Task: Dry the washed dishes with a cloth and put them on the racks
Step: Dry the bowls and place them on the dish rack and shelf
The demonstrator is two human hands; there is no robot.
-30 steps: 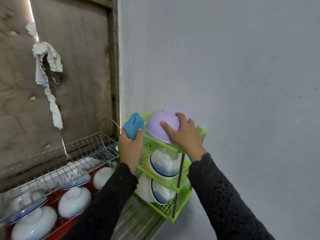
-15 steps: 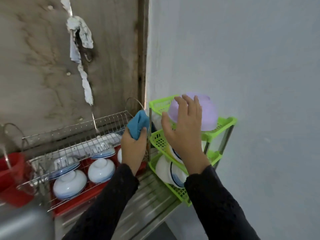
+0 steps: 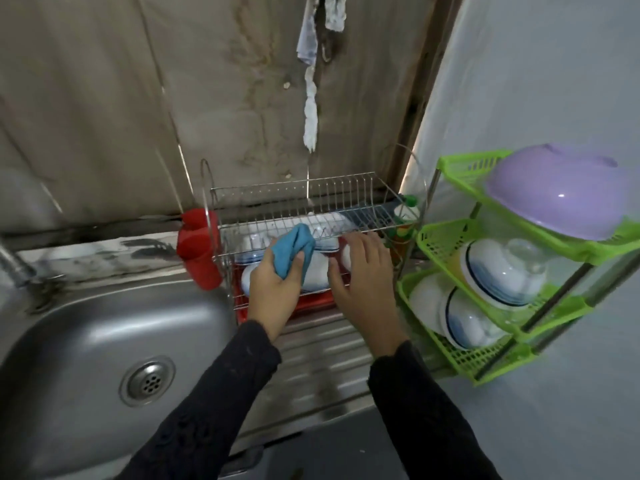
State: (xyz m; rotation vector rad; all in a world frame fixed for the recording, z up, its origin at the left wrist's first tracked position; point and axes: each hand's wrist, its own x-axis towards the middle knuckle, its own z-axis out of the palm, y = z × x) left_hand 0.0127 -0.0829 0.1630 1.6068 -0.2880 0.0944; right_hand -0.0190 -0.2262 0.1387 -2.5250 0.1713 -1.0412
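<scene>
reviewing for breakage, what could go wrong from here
The purple bowl lies upside down atop the green rack and seems to overhang its edge; it might slide off. The left hand grips the blue cloth, so the right hand may lift a white bowl alone from the wire rack, under its upper tier, and knock it.

Sink (image 3: 86, 323): brushed stainless steel with a dull sheen. The drainboard (image 3: 322, 358) to its right is ribbed. Wire rack (image 3: 346, 199): thin, bright chromed metal rods. Red holder (image 3: 197, 251) at its left end: smooth plastic, moderate gloss. Green rack (image 3: 460, 168), far right: perforated plastic shelves on metal posts (image 3: 557, 297). Purple bowl (image 3: 561, 192) on top: glossy plastic with a sharp highlight. White bowls (image 3: 498, 271) below: glazed, shiny. Blue cloth (image 3: 291, 251): soft, matt fabric. Left wall (image 3: 104, 116): stained, rough. Right wall (image 3: 536, 81): pale, matt paint.
</scene>
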